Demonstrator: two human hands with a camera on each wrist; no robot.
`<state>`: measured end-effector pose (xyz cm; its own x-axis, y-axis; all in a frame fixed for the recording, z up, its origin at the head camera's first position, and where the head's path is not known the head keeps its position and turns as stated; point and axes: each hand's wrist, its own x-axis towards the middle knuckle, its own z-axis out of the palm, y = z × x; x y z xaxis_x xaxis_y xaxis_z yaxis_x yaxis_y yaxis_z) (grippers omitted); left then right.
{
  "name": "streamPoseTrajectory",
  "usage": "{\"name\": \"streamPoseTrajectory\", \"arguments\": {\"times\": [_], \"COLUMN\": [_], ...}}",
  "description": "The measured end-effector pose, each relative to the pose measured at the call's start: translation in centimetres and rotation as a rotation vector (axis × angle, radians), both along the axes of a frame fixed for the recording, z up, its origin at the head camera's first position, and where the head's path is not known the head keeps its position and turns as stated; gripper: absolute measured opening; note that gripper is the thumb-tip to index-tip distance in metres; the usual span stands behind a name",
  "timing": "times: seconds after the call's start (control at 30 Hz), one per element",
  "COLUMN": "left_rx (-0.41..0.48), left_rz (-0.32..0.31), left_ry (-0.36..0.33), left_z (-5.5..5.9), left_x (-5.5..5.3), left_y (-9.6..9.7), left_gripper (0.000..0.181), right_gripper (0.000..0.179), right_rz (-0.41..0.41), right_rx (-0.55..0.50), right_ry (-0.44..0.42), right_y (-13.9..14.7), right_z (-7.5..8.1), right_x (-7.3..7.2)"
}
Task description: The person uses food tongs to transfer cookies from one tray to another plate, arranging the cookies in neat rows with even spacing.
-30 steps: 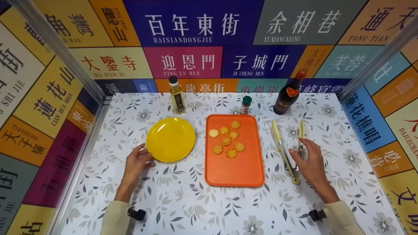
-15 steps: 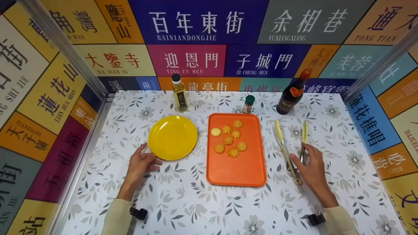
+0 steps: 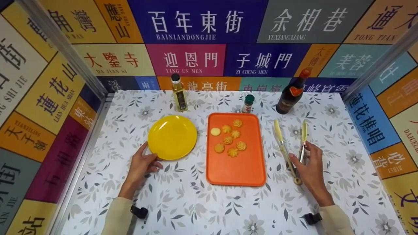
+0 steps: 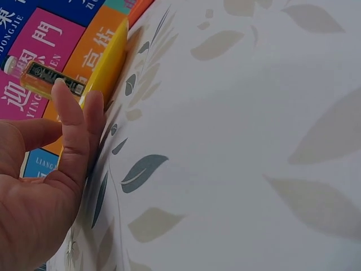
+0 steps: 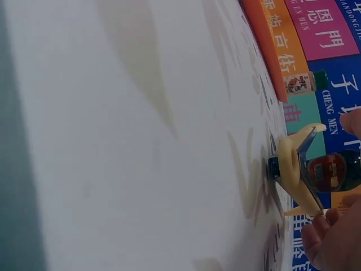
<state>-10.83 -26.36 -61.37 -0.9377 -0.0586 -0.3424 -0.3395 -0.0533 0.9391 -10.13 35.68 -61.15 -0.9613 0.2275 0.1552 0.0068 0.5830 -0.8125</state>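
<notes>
My left hand [image 3: 141, 168] lies at the near left rim of a round yellow plate [image 3: 172, 137]. Its thumb and index finger are right at the rim, spread apart; in the left wrist view, two fingers stand nearly straight beside the plate [image 4: 115, 62]. On the right, metal tongs with cream tips [image 3: 280, 138] lie with their arms spread. My right hand [image 3: 312, 169] is over the right arm of the tongs, fingertips at its outer side and thumb over the gap. The right wrist view shows the tongs [image 5: 290, 164] from their hinge end, the thumb apart from them.
An orange tray [image 3: 235, 171] holding several cookies [image 3: 227, 140] lies between the hands. Behind stand an oil bottle [image 3: 179, 94], a green-capped jar [image 3: 248, 103] and a dark bottle with a red cap [image 3: 290, 93]. Printed panels enclose the table.
The whole head view shifts slightly. My left thumb comes a little further over the plate's rim, and my right fingers settle closer around the right tong arm. Plate, tray and tongs stay put.
</notes>
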Motion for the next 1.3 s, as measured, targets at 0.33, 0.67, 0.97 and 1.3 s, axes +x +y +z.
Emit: {"name": "streamPoseTrajectory", "arguments": {"times": [0.33, 0.67, 0.97, 1.3], "left_rx": [0.006, -0.008, -0.009, -0.044], "left_rz": [-0.007, 0.007, 0.009, 0.012], "left_ry": [-0.011, 0.053, 0.092, 0.105], "left_z": [-0.4, -1.0, -1.5, -1.5], "left_x": [-0.5, -0.6, -0.5, -0.6], "left_y": [-0.1, 0.1, 0.4, 0.2], "left_gripper": [0.080, 0.079, 0.079, 0.077], "right_gripper": [0.091, 0.108, 0.104, 0.102], "right_rz": [-0.043, -0.023, -0.092, -0.131], "right_rx": [-0.022, 0.113, 0.162, 0.166], "right_ry": [-0.060, -0.068, 0.014, -0.011], "right_y": [0.0, 0.0, -0.5, -1.1], "right_z": [-1.0, -2.3, -3.0, -3.3], "right_x": [-0.4, -0.8, -0.6, -0.9]}}
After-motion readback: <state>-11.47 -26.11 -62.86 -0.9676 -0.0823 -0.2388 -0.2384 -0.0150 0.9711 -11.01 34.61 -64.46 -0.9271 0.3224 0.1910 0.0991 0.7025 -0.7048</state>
